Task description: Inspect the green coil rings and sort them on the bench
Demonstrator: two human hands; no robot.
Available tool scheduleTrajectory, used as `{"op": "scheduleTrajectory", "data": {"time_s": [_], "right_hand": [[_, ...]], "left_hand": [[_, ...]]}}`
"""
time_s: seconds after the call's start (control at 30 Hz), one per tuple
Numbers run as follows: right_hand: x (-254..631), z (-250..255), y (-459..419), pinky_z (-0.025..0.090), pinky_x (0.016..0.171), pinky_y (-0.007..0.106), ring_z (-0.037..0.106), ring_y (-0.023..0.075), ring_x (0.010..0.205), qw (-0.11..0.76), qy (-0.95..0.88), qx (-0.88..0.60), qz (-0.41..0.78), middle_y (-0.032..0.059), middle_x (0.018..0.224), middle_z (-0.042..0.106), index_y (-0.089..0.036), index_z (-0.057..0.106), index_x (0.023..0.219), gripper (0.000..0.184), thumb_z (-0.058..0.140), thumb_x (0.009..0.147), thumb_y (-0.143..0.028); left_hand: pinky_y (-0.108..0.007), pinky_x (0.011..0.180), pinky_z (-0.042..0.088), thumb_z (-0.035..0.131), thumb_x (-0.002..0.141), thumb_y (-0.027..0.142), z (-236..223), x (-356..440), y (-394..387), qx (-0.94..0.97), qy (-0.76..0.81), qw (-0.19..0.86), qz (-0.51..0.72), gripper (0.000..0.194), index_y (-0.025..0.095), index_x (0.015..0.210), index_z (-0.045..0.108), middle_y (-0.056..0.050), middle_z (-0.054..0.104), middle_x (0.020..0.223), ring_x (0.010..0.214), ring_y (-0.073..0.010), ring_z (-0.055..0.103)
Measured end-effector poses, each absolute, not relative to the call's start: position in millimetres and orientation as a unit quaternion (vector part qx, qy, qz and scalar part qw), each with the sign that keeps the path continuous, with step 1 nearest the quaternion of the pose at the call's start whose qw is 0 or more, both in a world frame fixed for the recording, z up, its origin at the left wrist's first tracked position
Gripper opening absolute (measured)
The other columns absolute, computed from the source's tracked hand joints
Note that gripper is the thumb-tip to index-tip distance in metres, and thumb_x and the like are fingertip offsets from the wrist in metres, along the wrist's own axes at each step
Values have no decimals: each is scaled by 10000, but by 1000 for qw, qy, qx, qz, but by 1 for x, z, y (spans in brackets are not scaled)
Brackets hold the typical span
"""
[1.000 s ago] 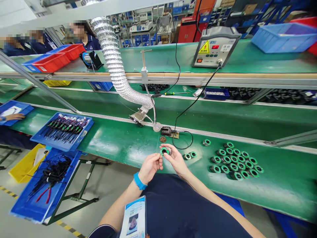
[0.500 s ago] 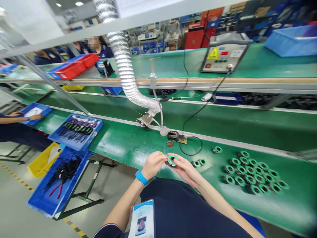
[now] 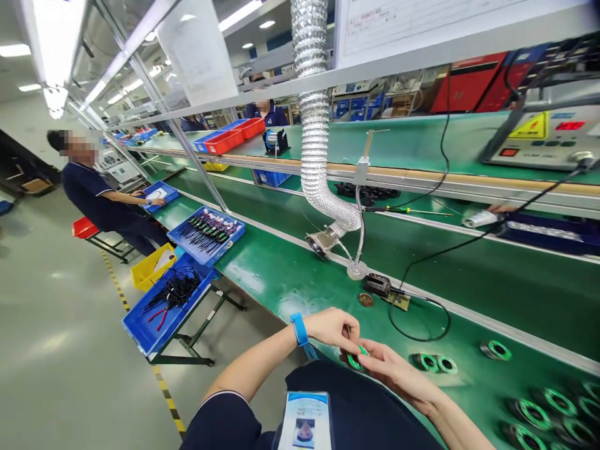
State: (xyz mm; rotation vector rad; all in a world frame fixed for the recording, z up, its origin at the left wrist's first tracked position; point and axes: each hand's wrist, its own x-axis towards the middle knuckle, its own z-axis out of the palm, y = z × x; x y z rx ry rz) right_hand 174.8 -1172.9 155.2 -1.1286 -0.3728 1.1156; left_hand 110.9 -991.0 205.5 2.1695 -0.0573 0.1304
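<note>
Both my hands meet at the front edge of the green bench (image 3: 290,281). My left hand (image 3: 335,330), with a blue wristband, is curled over a small green ring-shaped coil (image 3: 357,359). My right hand (image 3: 391,369) pinches the same coil from the right. Two more green coils (image 3: 434,362) lie on the bench just right of my hands, another single coil (image 3: 497,350) lies farther right, and several stand grouped at the lower right (image 3: 548,406).
A silver flexible duct (image 3: 316,144) hangs down to a nozzle (image 3: 323,240) beside a small black fixture with a cable (image 3: 382,287). Blue trays of wires (image 3: 206,232) and tools (image 3: 171,297) sit at left. A person (image 3: 100,197) stands at the bench's far left.
The view has swung left and up. My hands with the coil have dropped lower and closer to my body, and the coil group has slid to the right edge.
</note>
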Motion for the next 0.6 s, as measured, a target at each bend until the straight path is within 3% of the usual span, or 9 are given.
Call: {"op": "scheduleTrajectory", "data": {"time_s": [0.13, 0.23, 0.37, 0.6], "right_hand": [[172, 154, -1176, 432, 1058, 491, 617, 285, 1123, 740, -108, -454, 485, 105, 1118, 687, -198, 694, 1061, 416, 767, 747, -461], [180, 156, -1180, 421, 1063, 434, 595, 252, 1138, 809, -66, -412, 415, 92, 1148, 675, -192, 686, 1024, 339, 763, 772, -405], [184, 164, -1181, 454, 1020, 412, 561, 253, 1187, 838, -12, -410, 361, 71, 1190, 655, -221, 680, 1025, 327, 776, 758, -384], [178, 164, -1180, 496, 932, 397, 598, 230, 1051, 841, -7, -401, 364, 73, 1121, 678, -210, 685, 943, 272, 729, 784, -426]], "left_hand": [[-255, 663, 490, 575, 915, 397, 200, 109, -1006, 867, 11, 487, 107, 244, 161, 872, 617, -35, 612, 816, 736, -139, 586], [-314, 774, 482, 606, 900, 355, 193, 104, -1027, 896, -11, 376, 237, 182, 175, 923, 619, -64, 626, 899, 846, -176, 587], [-344, 737, 478, 601, 903, 265, 177, 105, -1053, 925, -107, 172, 321, 196, 172, 1074, 621, -111, 648, 964, 878, -213, 596], [-322, 708, 511, 548, 911, 159, 169, 118, -1052, 917, -139, 130, 351, 135, 164, 1009, 641, -94, 669, 880, 804, -193, 625]]}}
